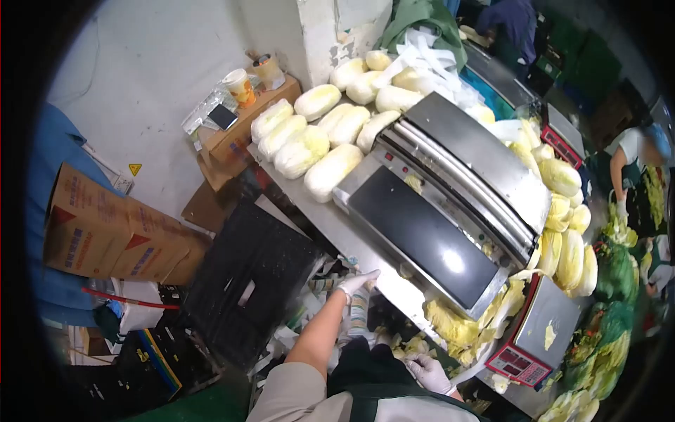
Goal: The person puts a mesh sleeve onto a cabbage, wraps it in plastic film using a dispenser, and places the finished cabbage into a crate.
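My left hand [356, 284], in a white glove, reaches to the near edge of the metal table [309, 219] with its fingers stretched out. Just below it hangs a striped, roll-like thing [358, 313]. My right hand [429, 373], also gloved, is low by my waist, fingers loosely bent and nothing visible in them. Ahead of both hands stands a wrapping machine [429, 235] with a dark flat plate and metal rollers. Wrapped napa cabbages [332, 172] lie in rows to its left, with yellow loose leaves [453, 323] at its near right corner.
A scale [541, 330] with a red display stands at the right, near more cabbages [562, 179]. On the left are a black crate [253, 281] and a tall cardboard box [119, 232]. A paper cup [239, 87] sits on a carton. Other people [629, 162] work at far right.
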Motion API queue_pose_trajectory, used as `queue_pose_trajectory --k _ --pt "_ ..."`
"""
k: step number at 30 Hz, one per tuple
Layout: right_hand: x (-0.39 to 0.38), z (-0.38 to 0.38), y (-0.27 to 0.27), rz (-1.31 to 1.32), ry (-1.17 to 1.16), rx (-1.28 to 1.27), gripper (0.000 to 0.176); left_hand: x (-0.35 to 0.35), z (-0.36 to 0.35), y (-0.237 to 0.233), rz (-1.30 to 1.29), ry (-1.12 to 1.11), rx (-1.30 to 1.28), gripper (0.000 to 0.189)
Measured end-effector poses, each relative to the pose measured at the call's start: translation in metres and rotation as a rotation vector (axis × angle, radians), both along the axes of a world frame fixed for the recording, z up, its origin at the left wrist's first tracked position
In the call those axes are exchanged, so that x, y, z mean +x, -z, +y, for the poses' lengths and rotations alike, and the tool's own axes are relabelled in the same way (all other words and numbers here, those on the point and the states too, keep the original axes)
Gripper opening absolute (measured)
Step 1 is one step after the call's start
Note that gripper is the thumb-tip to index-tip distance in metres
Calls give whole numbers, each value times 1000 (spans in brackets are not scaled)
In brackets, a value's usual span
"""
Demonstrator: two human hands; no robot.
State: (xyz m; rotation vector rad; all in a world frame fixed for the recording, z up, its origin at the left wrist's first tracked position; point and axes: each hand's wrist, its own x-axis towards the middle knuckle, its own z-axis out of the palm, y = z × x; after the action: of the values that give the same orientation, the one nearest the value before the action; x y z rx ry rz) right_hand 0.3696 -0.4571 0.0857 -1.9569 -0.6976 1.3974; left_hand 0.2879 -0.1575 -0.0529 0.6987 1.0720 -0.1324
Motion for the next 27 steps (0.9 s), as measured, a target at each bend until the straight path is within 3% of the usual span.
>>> queue_pose_trajectory --k 3,5,7,8,10,11,12,13,14,15,17,19,22,24,25,27 --pt "2 31 -36 -116 -111 -36 27 1 -2 8 79 -53 125 66" --pt "2 29 -27 -101 -113 -19 30 -2 -2 -4 53 -42 193 70" --pt "7 36 -35 -134 -198 -63 31 -3 8 24 58 -17 122 69" --pt "9 39 -38 -135 -222 -60 30 -4 10 26 183 67 330 67" --pt "14 31 -24 -158 -251 -10 30 -5 14 -56 432 237 753 63" --pt "15 27 -19 -169 -253 17 30 -7 17 -69 578 311 834 56" --pt "15 34 -42 -214 -271 61 31 -15 9 -94 598 182 1110 48" --pt "17 31 -39 -201 -310 126 32 -23 10 -95 611 209 1338 40" --pt "19 26 -34 -246 -340 184 33 -35 11 -87 468 142 1499 34" --pt "20 20 -28 -296 -357 237 34 -44 13 -90 515 211 1435 32" --pt "23 10 -17 -304 -405 236 36 -65 4 -100 461 102 1334 28" --pt "21 -3 -2 -265 -416 207 39 -105 8 -59 395 -66 1275 27" --pt "23 -7 -5 -32 -591 15 45 -175 5 -8 503 82 1267 29" --pt "10 -20 39 150 -565 154 47 -214 -6 5 640 144 1186 34" --pt "7 -17 36 244 -568 220 48 -231 -11 10 644 171 1114 35" --pt "6 -8 24 208 -563 59 48 -264 -15 16 798 251 990 38"
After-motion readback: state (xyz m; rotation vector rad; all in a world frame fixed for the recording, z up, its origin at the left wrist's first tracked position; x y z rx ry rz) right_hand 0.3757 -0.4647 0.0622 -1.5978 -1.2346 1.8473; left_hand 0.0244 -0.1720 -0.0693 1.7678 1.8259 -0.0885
